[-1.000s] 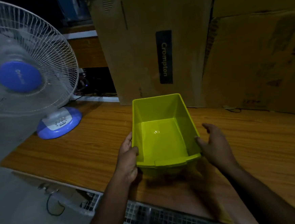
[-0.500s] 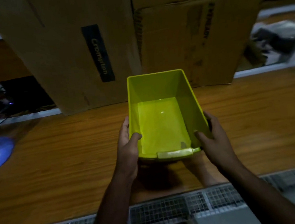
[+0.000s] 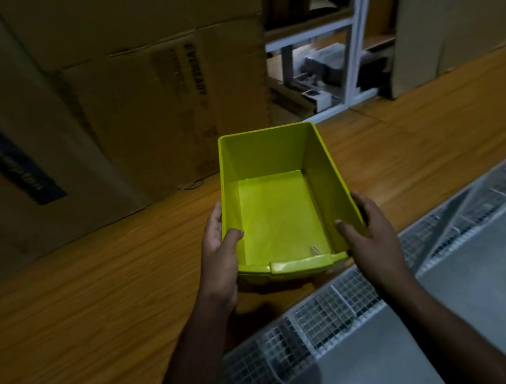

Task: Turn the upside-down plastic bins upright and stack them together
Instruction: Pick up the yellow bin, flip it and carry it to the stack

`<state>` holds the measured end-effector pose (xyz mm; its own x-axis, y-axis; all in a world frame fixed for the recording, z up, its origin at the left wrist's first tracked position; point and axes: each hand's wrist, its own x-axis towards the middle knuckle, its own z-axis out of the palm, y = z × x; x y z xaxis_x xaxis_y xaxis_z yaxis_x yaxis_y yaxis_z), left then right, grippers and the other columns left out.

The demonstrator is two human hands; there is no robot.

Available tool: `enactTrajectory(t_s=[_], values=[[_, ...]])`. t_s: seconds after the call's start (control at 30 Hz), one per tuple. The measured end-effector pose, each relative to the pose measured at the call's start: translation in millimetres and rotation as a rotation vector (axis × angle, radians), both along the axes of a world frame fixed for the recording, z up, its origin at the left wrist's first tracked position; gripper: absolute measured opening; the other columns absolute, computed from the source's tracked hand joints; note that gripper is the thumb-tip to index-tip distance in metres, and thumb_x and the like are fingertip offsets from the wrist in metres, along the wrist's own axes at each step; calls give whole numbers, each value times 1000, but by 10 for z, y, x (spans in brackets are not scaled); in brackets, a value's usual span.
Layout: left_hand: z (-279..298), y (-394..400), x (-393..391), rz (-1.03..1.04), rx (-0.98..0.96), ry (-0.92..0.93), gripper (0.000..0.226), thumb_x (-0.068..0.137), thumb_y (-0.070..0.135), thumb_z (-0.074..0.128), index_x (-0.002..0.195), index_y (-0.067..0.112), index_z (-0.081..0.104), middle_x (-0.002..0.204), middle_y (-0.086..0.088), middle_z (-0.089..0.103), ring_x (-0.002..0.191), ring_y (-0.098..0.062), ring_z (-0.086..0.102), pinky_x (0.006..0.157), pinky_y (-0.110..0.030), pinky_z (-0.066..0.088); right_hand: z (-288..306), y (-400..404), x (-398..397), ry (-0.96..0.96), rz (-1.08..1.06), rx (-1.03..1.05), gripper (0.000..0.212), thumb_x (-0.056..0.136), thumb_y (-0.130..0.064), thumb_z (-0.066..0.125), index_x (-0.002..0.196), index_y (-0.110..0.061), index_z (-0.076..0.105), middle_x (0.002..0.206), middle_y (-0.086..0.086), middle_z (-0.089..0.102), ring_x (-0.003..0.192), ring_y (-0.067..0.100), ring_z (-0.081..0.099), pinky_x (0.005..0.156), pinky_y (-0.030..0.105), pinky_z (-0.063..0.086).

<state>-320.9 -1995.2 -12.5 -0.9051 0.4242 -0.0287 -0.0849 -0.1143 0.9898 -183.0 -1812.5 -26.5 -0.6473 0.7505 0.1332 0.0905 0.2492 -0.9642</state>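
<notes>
A lime-green plastic bin (image 3: 277,208) is upright, its open side up, held just above the wooden table (image 3: 101,279) near the front edge. My left hand (image 3: 220,252) grips its left wall with the thumb inside the rim. My right hand (image 3: 367,234) grips the right wall the same way. The bin's inside holds nothing. No other bin shows in this view.
Large cardboard boxes (image 3: 118,111) stand along the back of the table, close behind the bin. A white metal shelf rack (image 3: 349,48) with small items is at the back right. A wire mesh panel (image 3: 331,316) runs along the table's front edge.
My right hand closed on the bin, which both hands lifted and carried to the right along the table. The view swung right: the fan left the frame and the shelf rack appeared.
</notes>
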Motion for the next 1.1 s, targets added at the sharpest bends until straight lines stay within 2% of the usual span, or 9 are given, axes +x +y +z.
enactTrajectory(t_s=[0.17,0.3,0.53,0.57,0.63,0.67,0.8,0.97,1.1], values=[[29,795,340,-66,-2,-6,63,98,1,46,153,28,32,151,4,47,128,-22,56,108,-53,44,35,698,449,-1,-92,15,54,92,-15,63,143,-22,45,130,-5,59,113,14,59,97,39,50],[13,1667,713,-186,-3,-10,62,98,2,45,153,28,33,148,5,51,123,-19,60,95,-40,52,17,1409,970,-4,-189,-12,53,92,-18,63,142,-26,46,129,-5,61,111,14,61,95,44,52],[-2,2934,1042,-353,-13,-26,62,97,2,46,152,28,34,145,3,54,121,-19,62,86,-35,54,-34,2353,1536,5,-384,-30,54,91,-17,64,142,-24,47,130,-5,59,112,15,60,98,43,50],[13,2941,1028,-345,-17,-29,63,97,2,46,152,29,34,145,3,54,121,-19,62,87,-36,54,-36,2365,1521,7,-378,-34,55,91,-18,64,142,-24,46,133,-4,58,115,16,59,98,43,50],[-34,3482,1090,-414,-13,-32,63,97,2,46,153,29,33,145,4,54,120,-19,62,90,-39,54,-106,2775,1657,-11,-455,-31,56,91,-21,64,143,-24,44,137,-1,57,117,17,58,98,43,50],[-9,3490,1086,-407,-17,-34,63,97,1,46,153,29,33,144,4,55,119,-18,62,89,-38,54,-93,2784,1646,-5,-452,-34,56,91,-20,65,143,-23,45,136,0,57,116,17,59,97,41,50],[-104,4407,1057,-482,-4,-30,63,96,1,46,152,28,35,143,4,55,119,-17,62,90,-36,54,-113,3549,1692,-18,-551,-12,55,91,-17,65,142,-21,46,132,-1,60,110,14,60,88,29,48],[-128,5424,962,-557,13,-30,64,95,2,48,152,30,35,143,3,56,120,-20,61,94,-42,53,-22,4395,1675,-69,-607,36,58,92,-20,64,145,-22,41,137,-2,55,116,15,57,95,35,49],[-36,6292,839,-621,36,-49,64,95,5,49,151,33,36,143,5,56,120,-20,62,90,-40,53,155,5137,1632,-100,-642,44,58,93,-21,63,145,-23,39,130,-9,53,109,11,56,86,23,44]])
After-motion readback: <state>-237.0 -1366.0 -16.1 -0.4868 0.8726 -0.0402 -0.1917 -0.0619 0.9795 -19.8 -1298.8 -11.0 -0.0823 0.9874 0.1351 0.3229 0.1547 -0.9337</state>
